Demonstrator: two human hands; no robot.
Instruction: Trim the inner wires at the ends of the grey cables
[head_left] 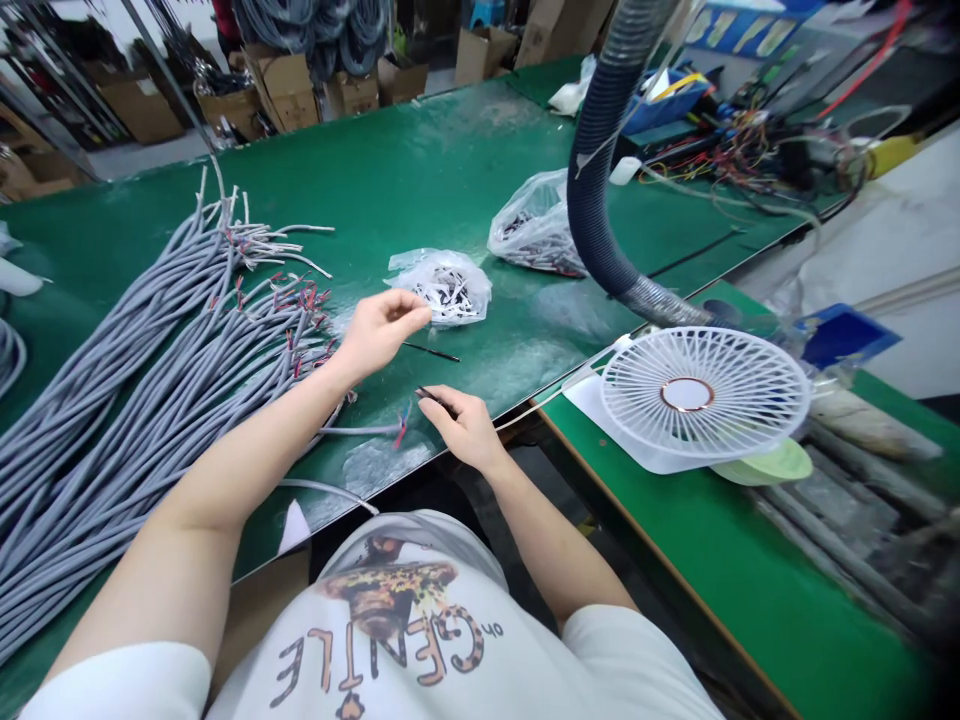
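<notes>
Left hand [381,328] at center, fingertips pressed together, any held part indiscernible, right hand [469,432] lower, pinching slim black tool [432,397], gray cables [150,420] at left.

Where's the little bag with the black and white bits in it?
The little bag lies near the middle of the head view, on the green table, just past the left hand and left of the bigger clear bag.
</notes>
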